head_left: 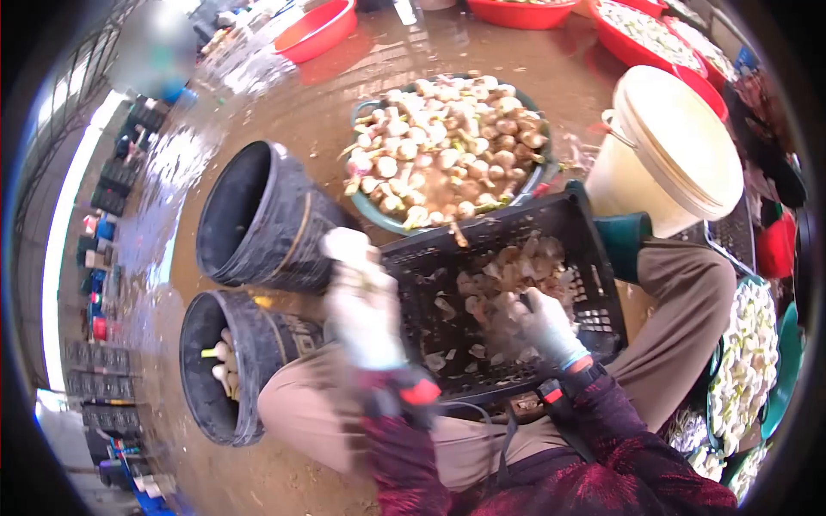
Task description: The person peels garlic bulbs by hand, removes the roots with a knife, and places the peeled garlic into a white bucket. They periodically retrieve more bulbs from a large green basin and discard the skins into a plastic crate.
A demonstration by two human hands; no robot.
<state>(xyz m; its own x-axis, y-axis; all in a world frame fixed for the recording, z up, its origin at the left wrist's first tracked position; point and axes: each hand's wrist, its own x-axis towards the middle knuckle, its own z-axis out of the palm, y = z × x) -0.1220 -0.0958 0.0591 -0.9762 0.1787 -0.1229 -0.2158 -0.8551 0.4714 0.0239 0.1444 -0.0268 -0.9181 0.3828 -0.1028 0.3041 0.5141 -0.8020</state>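
Observation:
A black plastic crate (585, 258) rests on my lap, holding garlic skins and pieces (516, 271). My right hand (538, 322), in a white glove, reaches into the crate among the garlic; whether it grips a piece is unclear. My left hand (361, 301), also gloved and blurred by motion, is raised above the crate's left edge and closed on a pale garlic bulb (344, 243). A green basin (379, 215) heaped with garlic bulbs (443, 142) stands just beyond the crate.
Two black buckets lie to my left: the far one (258, 215) looks empty, the near one (228, 365) holds a few garlic pieces. A cream lidded bucket (671, 146) stands at right. Red basins (318, 30) line the wet floor behind; garlic trays (744, 361) at right.

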